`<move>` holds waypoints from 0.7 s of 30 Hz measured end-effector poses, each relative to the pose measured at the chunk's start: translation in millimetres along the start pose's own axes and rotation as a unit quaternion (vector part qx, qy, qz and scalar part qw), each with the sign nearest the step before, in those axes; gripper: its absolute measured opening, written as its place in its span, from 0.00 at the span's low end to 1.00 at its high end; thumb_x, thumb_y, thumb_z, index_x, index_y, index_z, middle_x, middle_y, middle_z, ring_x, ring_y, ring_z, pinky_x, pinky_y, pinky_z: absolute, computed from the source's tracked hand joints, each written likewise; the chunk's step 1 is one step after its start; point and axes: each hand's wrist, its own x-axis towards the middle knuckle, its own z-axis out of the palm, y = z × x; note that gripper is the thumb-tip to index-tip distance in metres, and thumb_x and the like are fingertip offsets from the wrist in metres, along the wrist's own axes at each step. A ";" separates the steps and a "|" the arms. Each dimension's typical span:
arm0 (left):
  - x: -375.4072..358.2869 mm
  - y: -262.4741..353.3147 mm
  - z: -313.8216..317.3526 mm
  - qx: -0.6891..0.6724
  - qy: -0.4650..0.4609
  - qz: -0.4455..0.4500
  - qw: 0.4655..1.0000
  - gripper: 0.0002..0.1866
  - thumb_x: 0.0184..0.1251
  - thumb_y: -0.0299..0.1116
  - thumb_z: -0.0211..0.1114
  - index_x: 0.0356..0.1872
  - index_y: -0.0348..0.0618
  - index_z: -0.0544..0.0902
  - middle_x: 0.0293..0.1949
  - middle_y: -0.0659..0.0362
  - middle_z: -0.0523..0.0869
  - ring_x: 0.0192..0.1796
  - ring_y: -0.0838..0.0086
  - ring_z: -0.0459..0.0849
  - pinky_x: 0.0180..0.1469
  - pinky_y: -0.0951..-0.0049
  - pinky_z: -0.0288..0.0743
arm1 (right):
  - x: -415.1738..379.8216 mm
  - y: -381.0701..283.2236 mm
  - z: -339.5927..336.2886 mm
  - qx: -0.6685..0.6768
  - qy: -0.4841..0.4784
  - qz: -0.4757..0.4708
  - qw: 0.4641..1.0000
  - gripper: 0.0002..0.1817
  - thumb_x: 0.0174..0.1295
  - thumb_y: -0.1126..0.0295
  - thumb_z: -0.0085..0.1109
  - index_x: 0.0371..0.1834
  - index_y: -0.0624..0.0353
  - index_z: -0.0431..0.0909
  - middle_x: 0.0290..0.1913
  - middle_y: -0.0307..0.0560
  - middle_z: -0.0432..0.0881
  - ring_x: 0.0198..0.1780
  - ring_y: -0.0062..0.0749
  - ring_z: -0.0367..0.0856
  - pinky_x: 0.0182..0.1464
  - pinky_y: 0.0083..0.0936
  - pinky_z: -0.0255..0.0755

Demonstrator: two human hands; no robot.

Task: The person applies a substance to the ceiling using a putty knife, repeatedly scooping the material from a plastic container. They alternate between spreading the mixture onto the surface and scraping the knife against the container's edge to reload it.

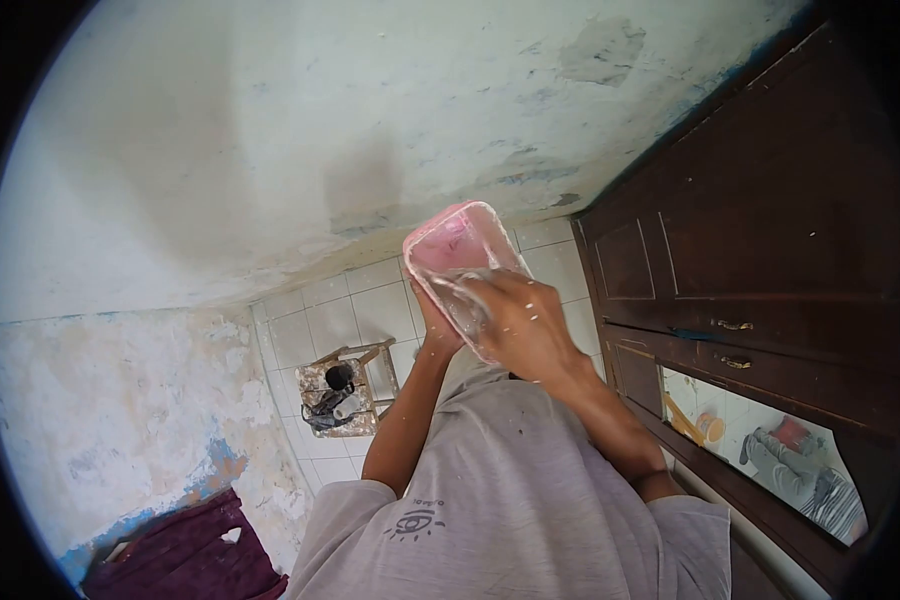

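A pink plastic tub (455, 240), its rim and inside smeared with white, is tilted in front of my chest. My left hand (435, 318) grips it from the left and underneath, most of its fingers hidden behind the tub. Over the near right part of the opening, my right hand (532, 325) is closed with its fingers down inside, blurred by motion. What those fingers hold, if anything, I cannot make out. White specks dot the back of that hand.
Ahead stands a patchy, pale plastered wall (270, 130). A paint-spattered stool (315, 378) with dark items on top stands on the tiled floor. A dark wooden cabinet (770, 220) with a mirror (760, 450) lines the right; maroon cloth (190, 550) is lower left.
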 end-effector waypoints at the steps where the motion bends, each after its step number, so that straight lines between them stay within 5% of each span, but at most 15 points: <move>1: 0.8 0.2 -3.7 -0.026 -0.026 0.006 0.999 0.37 0.71 0.67 0.38 0.71 0.51 0.61 0.66 0.56 0.70 0.67 0.62 0.70 0.70 0.57 0.64 | -0.3 0.6 -5.3 0.034 0.024 0.005 0.999 0.21 0.43 0.80 0.63 0.45 0.60 0.81 0.38 0.53 0.83 0.37 0.46 0.83 0.40 0.35 0.77; 4: 7.8 -3.3 -24.4 -0.136 -0.162 0.029 0.977 0.35 0.73 0.65 0.37 0.70 0.52 0.62 0.65 0.58 0.71 0.67 0.63 0.69 0.70 0.59 0.64 | -1.9 0.1 -20.8 0.092 0.116 0.018 0.989 0.15 0.52 0.81 0.62 0.44 0.64 0.81 0.37 0.52 0.83 0.35 0.41 0.82 0.38 0.31 0.76; 7: 10.9 -2.1 -7.8 -0.004 0.037 0.094 0.995 0.36 0.72 0.67 0.35 0.71 0.54 0.61 0.67 0.60 0.69 0.68 0.65 0.67 0.70 0.59 0.63 | -14.3 -2.3 -20.1 0.086 0.248 0.034 0.964 0.09 0.57 0.81 0.61 0.42 0.68 0.81 0.32 0.52 0.81 0.31 0.33 0.79 0.35 0.26 0.73; 9: 8.6 4.8 13.0 -0.046 0.019 0.081 0.995 0.41 0.68 0.72 0.35 0.73 0.54 0.58 0.69 0.60 0.65 0.70 0.64 0.65 0.71 0.59 0.61 | -26.8 3.8 1.6 0.112 0.317 0.061 0.940 0.06 0.60 0.81 0.59 0.40 0.70 0.81 0.32 0.50 0.80 0.32 0.31 0.78 0.33 0.25 0.71; 10: 7.8 4.7 15.6 -0.053 0.027 0.073 0.996 0.44 0.67 0.74 0.34 0.73 0.53 0.56 0.71 0.59 0.63 0.71 0.63 0.63 0.71 0.58 0.59 | -25.8 13.2 10.2 0.027 0.301 -0.033 0.953 0.06 0.56 0.83 0.60 0.38 0.70 0.81 0.31 0.53 0.80 0.30 0.34 0.78 0.32 0.26 0.71; 13: 6.7 3.9 15.2 -0.061 0.027 0.071 0.995 0.43 0.66 0.74 0.36 0.73 0.54 0.57 0.70 0.61 0.64 0.70 0.63 0.65 0.71 0.58 0.61 | -34.5 19.5 19.0 0.061 0.194 0.038 0.978 0.09 0.52 0.83 0.61 0.38 0.70 0.79 0.35 0.56 0.81 0.31 0.43 0.81 0.32 0.30 0.74; 17: 2.8 1.6 10.6 -0.037 0.017 0.071 0.997 0.43 0.66 0.74 0.37 0.73 0.57 0.57 0.69 0.61 0.65 0.69 0.63 0.66 0.69 0.57 0.64 | -36.6 12.0 10.5 0.066 0.262 -0.019 0.963 0.08 0.53 0.85 0.59 0.37 0.69 0.80 0.34 0.55 0.82 0.29 0.42 0.81 0.32 0.27 0.73; 21: 14.1 -3.1 -2.9 -0.082 -0.002 0.053 0.995 0.44 0.64 0.76 0.37 0.73 0.57 0.57 0.69 0.61 0.65 0.69 0.63 0.65 0.69 0.55 0.65 | -35.6 17.6 7.4 0.071 0.218 -0.021 0.973 0.08 0.53 0.86 0.58 0.37 0.71 0.79 0.34 0.57 0.82 0.31 0.44 0.82 0.33 0.29 0.75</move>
